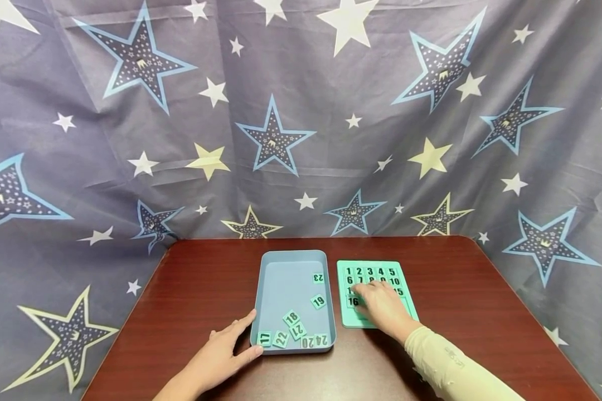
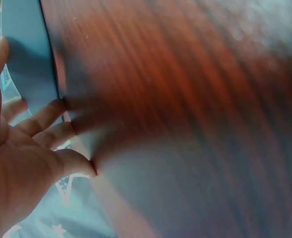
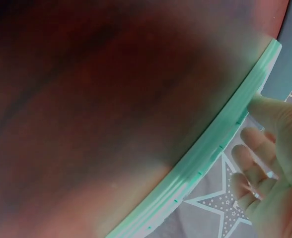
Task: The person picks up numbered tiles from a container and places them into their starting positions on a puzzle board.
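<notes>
L hand (image 1: 226, 348): spread, fingers approx. straight, holding nothing; touching tray's near-L corner & side. Could shove tray askew if pressed harder.
Tray (image 1: 286, 273): flat on table (image 1: 195, 295), just L of board.
20 (image 1: 307, 342), 24 (image 1: 321, 340): in tray's near-R corner; prob. awkward to lift so close to walls.
17 (image 1: 264, 338), 22 (image 1: 280, 339), 21 (image 1: 297, 330), 18 (image 1: 291, 318): clustered, variously turned; could be misread at odd angles.
R hand (image 1: 387, 309): over board, partly open, fingers loosely bent; no tile seen in grasp, tips part hidden. Might unseat tiles if dragged sideways.
19 (image 1: 319, 301): slanted, near tray's R wall.
Board (image 1: 352, 318): legible at 1–7, 10, 16; elsewhere part covered by R hand, so easy to miss a misfit.
23 (image 1: 318, 278): inverted, far R of tray.
Curtain (image 1: 272, 139): starry, behind table.
</notes>
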Tool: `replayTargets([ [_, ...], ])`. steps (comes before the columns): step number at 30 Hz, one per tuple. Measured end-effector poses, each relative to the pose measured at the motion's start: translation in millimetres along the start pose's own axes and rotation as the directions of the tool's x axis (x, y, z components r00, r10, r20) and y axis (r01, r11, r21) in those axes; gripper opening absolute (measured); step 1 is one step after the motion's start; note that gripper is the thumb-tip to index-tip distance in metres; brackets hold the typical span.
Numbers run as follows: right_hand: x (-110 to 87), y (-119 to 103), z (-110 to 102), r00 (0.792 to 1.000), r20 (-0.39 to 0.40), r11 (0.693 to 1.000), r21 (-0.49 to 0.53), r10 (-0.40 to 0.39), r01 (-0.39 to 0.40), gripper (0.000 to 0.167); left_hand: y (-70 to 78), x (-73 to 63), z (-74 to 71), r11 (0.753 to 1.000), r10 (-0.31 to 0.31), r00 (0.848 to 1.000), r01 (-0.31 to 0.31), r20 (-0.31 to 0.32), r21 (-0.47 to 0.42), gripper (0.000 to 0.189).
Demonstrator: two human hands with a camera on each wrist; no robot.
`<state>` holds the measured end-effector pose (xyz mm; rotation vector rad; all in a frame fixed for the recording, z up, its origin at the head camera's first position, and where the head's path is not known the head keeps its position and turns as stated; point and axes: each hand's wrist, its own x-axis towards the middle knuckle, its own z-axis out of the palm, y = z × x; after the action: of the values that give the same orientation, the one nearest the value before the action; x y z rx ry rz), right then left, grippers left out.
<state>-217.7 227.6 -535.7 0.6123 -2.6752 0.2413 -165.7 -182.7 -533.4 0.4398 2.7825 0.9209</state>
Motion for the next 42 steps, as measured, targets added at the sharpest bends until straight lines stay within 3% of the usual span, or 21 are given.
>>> replayTargets([
  [8,1.5,-3,1,0.992,0.055,0.992,0.049,0.109,-0.112,0.044,0.8,-0.5,-0.4,1.0,-0.003,1.0,0.003,0.003,-0.003,0.087],
  [13,2.9,-5,1,0.989,0.067,0.989,0.063,0.132,-0.136,0.044,1.2,-1.1,-1.0,1.0,-0.004,1.0,0.004,0.002,-0.01,0.087],
  [33,1.0,0,3,0.996,0.029,0.991,0.104,0.082,-0.084,0.041,2.4,-1.9,-0.7,1.0,0.0,1.0,0.0,0.003,-0.012,0.087],
  [38,7.1,-3,-8,0.998,-0.003,0.992,0.106,0.069,-0.069,0.039,2.2,-1.9,-0.4,1.0,-0.001,1.0,0.001,0.008,-0.019,0.087],
  [42,19.5,-21,-23,0.998,-0.039,0.991,0.126,0.044,-0.039,0.037,1.2,-1.6,-0.9,1.0,-0.001,1.0,0.002,0.006,-0.016,0.086],
])
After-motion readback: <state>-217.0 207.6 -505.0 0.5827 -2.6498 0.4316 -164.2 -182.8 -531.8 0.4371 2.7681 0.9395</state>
